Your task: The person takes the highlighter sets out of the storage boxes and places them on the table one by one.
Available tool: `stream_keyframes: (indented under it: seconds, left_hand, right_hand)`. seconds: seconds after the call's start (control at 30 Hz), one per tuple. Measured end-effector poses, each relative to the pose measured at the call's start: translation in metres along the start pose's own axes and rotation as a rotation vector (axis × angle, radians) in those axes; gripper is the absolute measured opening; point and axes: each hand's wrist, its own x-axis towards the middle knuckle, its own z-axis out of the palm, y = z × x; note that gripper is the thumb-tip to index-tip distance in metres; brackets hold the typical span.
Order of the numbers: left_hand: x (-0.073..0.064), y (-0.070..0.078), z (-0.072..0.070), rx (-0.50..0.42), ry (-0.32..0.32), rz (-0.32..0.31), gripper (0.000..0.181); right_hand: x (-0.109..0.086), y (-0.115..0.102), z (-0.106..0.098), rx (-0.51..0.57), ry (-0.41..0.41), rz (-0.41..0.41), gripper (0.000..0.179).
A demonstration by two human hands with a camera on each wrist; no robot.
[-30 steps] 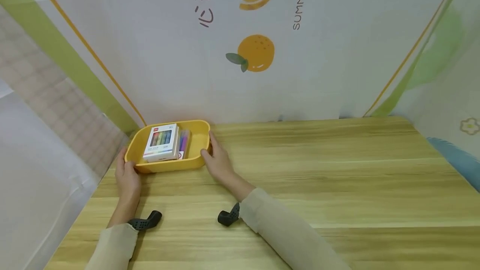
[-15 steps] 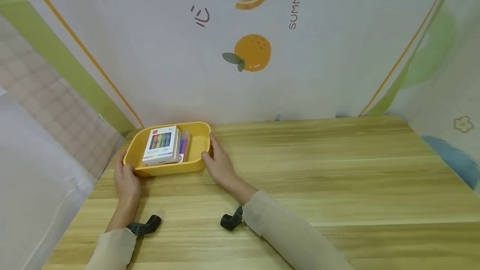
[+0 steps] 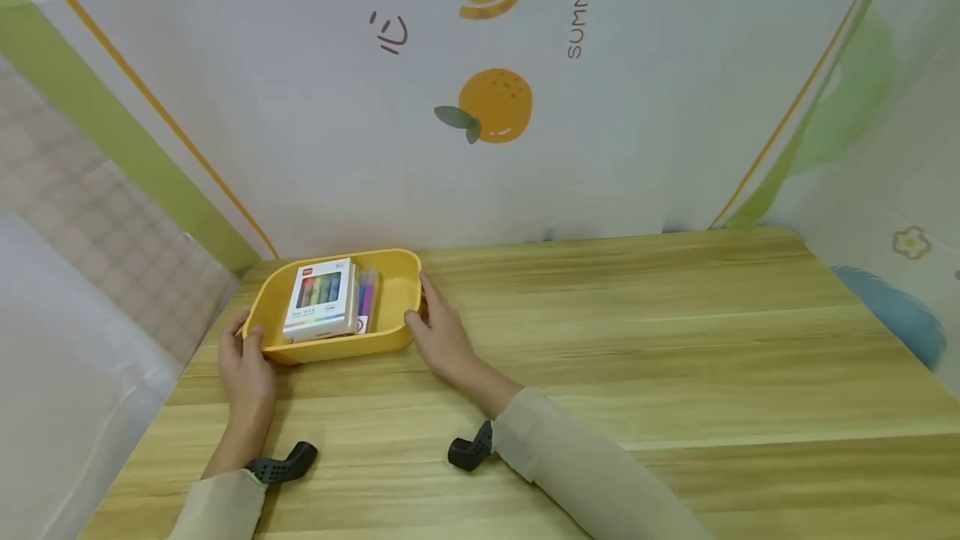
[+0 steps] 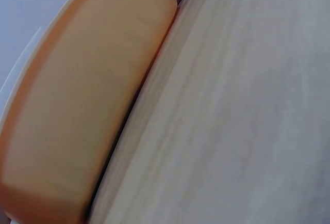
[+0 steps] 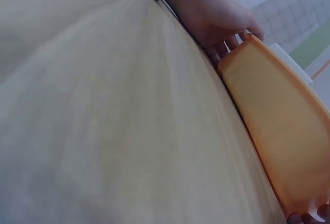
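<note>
A yellow plastic tray (image 3: 393,294) with rounded corners sits at the far left of the wooden table. My left hand (image 3: 247,369) grips its left end, the thumb over the rim and the fingers round the outside. At the right end my right hand (image 3: 442,340) holds it, thumb at the near corner and fingers along the outer wall. Inside the tray, a white box with a window of coloured sticks (image 3: 321,298) leans on a clear pack of purple and blue pens (image 3: 366,298). In the left wrist view, the tray's near wall (image 4: 93,90) stands close to the tabletop.
Behind the table (image 3: 637,340) hangs a white cloth (image 3: 630,140) printed with oranges and lettering. More cloth (image 3: 90,373) hangs along the left edge. A black wrist mount (image 3: 285,465) is on the left arm and another black mount (image 3: 471,448) on the right.
Both hands have brought the tray slightly towards me and a little right relative to the back cloth, its contents still inside. The head view has turned slightly right.
</note>
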Motion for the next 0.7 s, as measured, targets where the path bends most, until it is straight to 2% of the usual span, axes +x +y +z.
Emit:
stream_keyframes:
  seconds: [0.1, 0.27, 0.37, 0.47, 0.6, 0.7]
  left_hand:
    - [0.000, 0.000, -0.001, -0.027, -0.006, -0.012, 0.038]
    - [0.001, 0.003, -0.006, -0.002, -0.026, -0.067, 0.049]
    - [0.002, 0.004, -0.009, 0.027, -0.060, -0.085, 0.052]
    - [0.003, 0.004, -0.008, 0.096, -0.091, -0.075, 0.056]
    - [0.006, 0.004, -0.008, 0.141, -0.120, -0.050, 0.059]
    - [0.008, 0.004, -0.009, 0.119, -0.139, -0.040, 0.060]
  right_hand:
    - [-0.003, 0.000, -0.004, 0.001, -0.001, -0.018, 0.071]
    - [-0.007, 0.000, -0.007, -0.015, -0.008, -0.041, 0.071]
    - [-0.010, -0.001, -0.010, -0.020, -0.011, -0.034, 0.071]
    - [-0.012, -0.001, -0.012, -0.021, -0.012, -0.029, 0.071]
    - [-0.012, -0.001, -0.011, -0.031, -0.004, -0.028, 0.070]
    - [-0.014, -0.001, -0.010, -0.033, 0.002, -0.021, 0.070]
